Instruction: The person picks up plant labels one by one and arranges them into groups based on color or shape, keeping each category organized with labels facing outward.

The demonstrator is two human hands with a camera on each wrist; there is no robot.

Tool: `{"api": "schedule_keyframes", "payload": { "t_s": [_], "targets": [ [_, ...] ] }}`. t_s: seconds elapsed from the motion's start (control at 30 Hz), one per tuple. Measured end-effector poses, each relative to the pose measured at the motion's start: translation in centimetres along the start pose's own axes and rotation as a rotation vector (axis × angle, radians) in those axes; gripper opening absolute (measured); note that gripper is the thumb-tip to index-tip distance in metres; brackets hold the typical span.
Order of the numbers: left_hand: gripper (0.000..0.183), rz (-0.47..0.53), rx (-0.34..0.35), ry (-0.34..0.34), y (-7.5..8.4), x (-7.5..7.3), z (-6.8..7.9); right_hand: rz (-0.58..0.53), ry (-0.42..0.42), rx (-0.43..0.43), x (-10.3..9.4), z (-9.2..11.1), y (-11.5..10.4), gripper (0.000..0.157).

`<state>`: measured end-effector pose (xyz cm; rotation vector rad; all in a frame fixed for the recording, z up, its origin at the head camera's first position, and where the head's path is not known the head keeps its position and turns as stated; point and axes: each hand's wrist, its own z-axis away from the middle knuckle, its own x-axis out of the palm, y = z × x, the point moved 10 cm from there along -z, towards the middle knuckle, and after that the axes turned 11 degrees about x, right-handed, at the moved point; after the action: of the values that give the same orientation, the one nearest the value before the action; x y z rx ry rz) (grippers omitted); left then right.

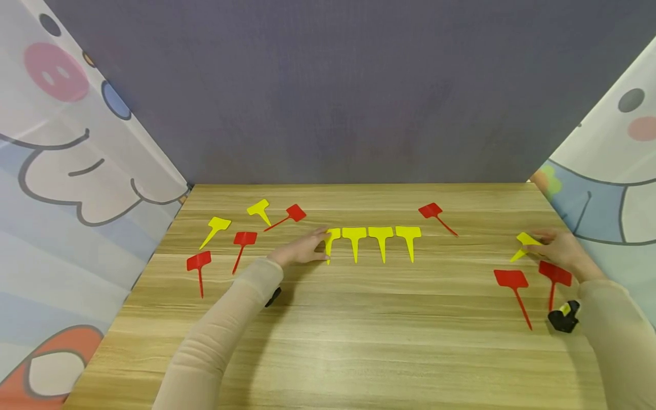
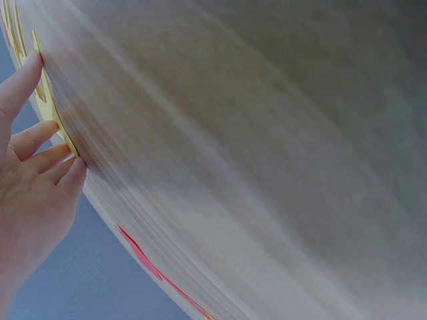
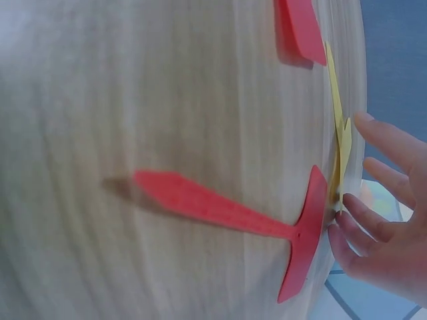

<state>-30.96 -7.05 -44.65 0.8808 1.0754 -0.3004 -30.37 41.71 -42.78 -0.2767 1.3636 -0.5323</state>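
Flat T-shaped plastic plant labels, some yellow and some red, lie on a wooden table. My left hand (image 1: 306,248) is at the leftmost yellow plant label (image 1: 333,234) of a short row. Its thumb and fingertips hold that label by its edges in the left wrist view. At the far right, my right hand (image 1: 558,250) is over a loose yellow plant label (image 1: 527,239). Spread fingers reach the end of its head in the right wrist view, thumb just off it. Close by lie a red label (image 1: 511,279) and another red label (image 1: 556,273).
More yellow labels (image 1: 381,232) continue the row to the right. Loose at the left lie yellow labels (image 1: 220,223) and red labels (image 1: 245,238). A red label (image 1: 430,210) lies behind the row. A grey panel (image 1: 359,97) borders the back, printed cloth the sides.
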Motion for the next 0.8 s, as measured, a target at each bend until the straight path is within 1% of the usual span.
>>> {"api": "schedule_keyframes", "payload": {
  "t_s": [0.3, 0.47, 0.67, 0.8],
  "targets": [
    [0.066, 0.003, -0.001, 0.001, 0.16, -0.04, 0.06, -0.038, -0.002, 0.018, 0.28, -0.10, 0.40, 0.065],
    [0.065, 0.004, 0.000, 0.006, 0.12, -0.11, 0.07, -0.026, 0.001, 0.038, 0.41, -0.24, 0.59, 0.065],
    [0.065, -0.005, 0.000, 0.010, 0.07, -0.14, 0.04, -0.159, -0.049, 0.082, 0.84, -0.36, 0.66, 0.065],
    [0.065, -0.007, 0.002, 0.011, 0.08, -0.15, 0.04, -0.162, -0.041, 0.098, 0.71, -0.29, 0.65, 0.066]
  ]
}}
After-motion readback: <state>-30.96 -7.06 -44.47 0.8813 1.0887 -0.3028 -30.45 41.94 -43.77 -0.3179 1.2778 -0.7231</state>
